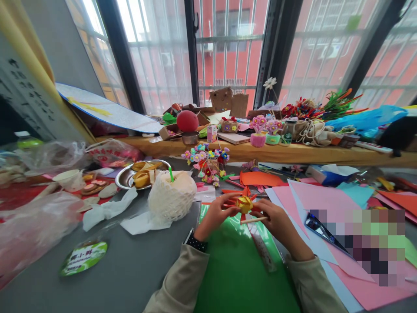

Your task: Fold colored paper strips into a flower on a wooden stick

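Note:
Between both my hands is a folded paper flower [245, 204] with a yellow centre and red-orange points. My left hand [221, 214] pinches its left side, fingers curled around the edge. On the other side, the fingers of my right hand [275, 217] close on the flower. A thin pale stick [256, 220] lies along my right fingers, its red end below the flower; whether it joins the flower I cannot tell. Beneath my hands lies a shiny green mat [228, 269], with a clear ruler-like strip [260, 245] on it.
Left of my hands stand a net-wrapped coconut [172, 198] with a green straw and a metal plate [121, 177] of fruit peels. Pink paper sheets [312, 198] and a phone [325, 232] lie right. Pipe-cleaner flowers [205, 161] stand ahead, below the cluttered windowsill [156, 148].

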`<state>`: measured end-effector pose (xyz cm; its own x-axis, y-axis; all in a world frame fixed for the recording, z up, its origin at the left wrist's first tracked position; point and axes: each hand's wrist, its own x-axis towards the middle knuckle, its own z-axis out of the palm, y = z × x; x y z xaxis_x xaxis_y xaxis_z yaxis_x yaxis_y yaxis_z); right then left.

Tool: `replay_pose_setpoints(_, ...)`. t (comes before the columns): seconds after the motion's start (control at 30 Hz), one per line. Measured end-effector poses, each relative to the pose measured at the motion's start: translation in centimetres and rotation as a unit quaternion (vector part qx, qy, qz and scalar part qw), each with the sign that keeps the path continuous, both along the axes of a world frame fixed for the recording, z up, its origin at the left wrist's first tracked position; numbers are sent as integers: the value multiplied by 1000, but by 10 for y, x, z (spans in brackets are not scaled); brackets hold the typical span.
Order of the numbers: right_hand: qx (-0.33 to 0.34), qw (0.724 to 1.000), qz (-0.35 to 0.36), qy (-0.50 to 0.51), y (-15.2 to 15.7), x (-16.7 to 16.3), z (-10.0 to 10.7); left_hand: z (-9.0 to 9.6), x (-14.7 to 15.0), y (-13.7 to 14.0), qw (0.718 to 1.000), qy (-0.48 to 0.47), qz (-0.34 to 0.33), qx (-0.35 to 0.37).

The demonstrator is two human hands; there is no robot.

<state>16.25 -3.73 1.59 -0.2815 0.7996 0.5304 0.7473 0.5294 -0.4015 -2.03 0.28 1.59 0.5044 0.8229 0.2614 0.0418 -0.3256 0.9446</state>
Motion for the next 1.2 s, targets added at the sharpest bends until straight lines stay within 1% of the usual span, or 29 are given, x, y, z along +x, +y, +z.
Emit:
replay_pose_setpoints(0.1,33,997,-66,-18,3,-2,-8,1,1,-1,993,17,85,81)
replay_pose_setpoints(0.17,63,990,-120,-37,4,-5,-11,4,2,-4,979,23,144,143)
replay_pose_setpoints(0.23,95,983,-148,-55,3,-10,-13,5,4,-7,966,32,185,178)
replay_pose_setpoints(0.3,124,978,-154,-71,2,-15,-14,5,6,-9,965,55,180,182)
replay_pose_setpoints(0.4,148,972,-158,-88,1,-22,-14,0,11,-10,965,80,168,187)
replay_pose_setpoints(0.53,159,972,-161,-64,1,-25,-14,-7,15,-7,968,72,176,163)
replay_pose_setpoints(0.67,128,986,-104,-27,2,-23,-14,-10,16,-5,973,45,185,130)
replay_pose_setpoints(0.73,122,988,-95,-23,2,-23,-13,-10,17,-6,974,39,188,120)
replay_pose_setpoints(0.9,143,980,-137,-16,-1,-28,-14,-7,19,-9,974,30,200,99)
replay_pose_setpoints(1.07,160,972,-175,3,-3,-33,-16,-5,23,-12,981,-42,186,32)
replay_pose_setpoints(1.2,174,967,-187,14,-3,-34,-17,-5,24,-13,979,-77,188,13)
